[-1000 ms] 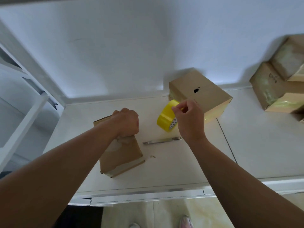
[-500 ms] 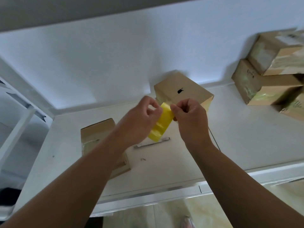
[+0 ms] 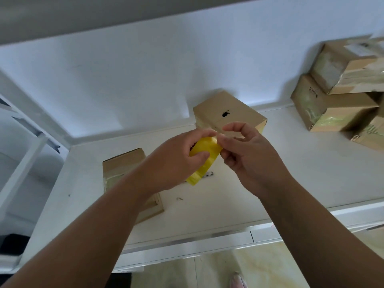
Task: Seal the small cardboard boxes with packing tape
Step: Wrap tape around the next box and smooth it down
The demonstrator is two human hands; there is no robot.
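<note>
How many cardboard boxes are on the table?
5: a box at left, a marked box at the back, three boxes stacked at right; more may be hidden.

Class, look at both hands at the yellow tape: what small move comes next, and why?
Probably peel the tape end with the right hand: the left hand grips the tape roll, right fingers pinch its upper edge, no strip drawn yet.

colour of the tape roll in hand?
Yellow tape roll, gripped by the left hand. Head view shows it best.

left: first box (image 3: 124, 163) is sitting on the worktop (image 3: 291, 173)
behind: second box (image 3: 228, 113) is standing by the wall
far right: box stack (image 3: 336, 104) is sitting
</note>
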